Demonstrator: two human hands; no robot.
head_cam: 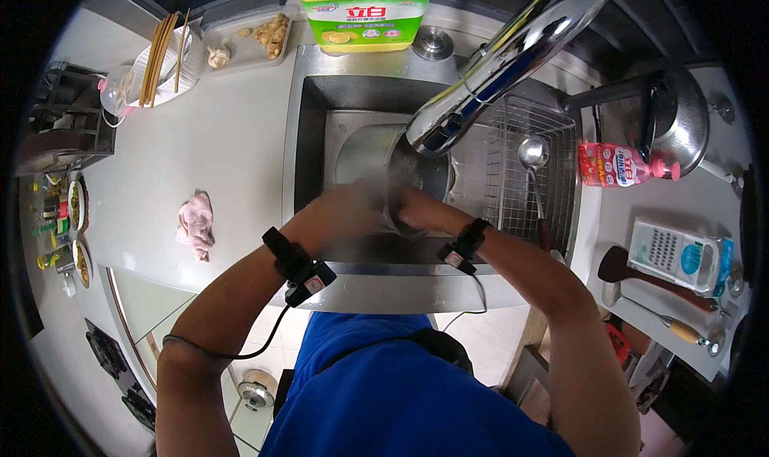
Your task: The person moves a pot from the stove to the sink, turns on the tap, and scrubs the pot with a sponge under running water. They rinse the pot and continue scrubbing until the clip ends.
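Observation:
A metal pot [366,150] lies tipped on its side in the stainless steel sink [348,257], its mouth turned to the right. Against the pot's outer wall, on the near side, is my left hand [354,207], blurred by motion. Its fingers are too smeared to make out, and whether it holds anything is unclear. My right hand [414,207] grips the pot's near rim, with part of the hand in the mouth. The chrome faucet [474,90] reaches over the pot, its head just above the opening.
A wire basket [501,174] with a ladle [533,153] occupies the sink's right side. Behind stands a large yellow detergent jug [366,15]. A pink cloth [196,224] lies on the left counter. To the right are a pump bottle [613,164], a saucepan [682,117] and a grater [673,253].

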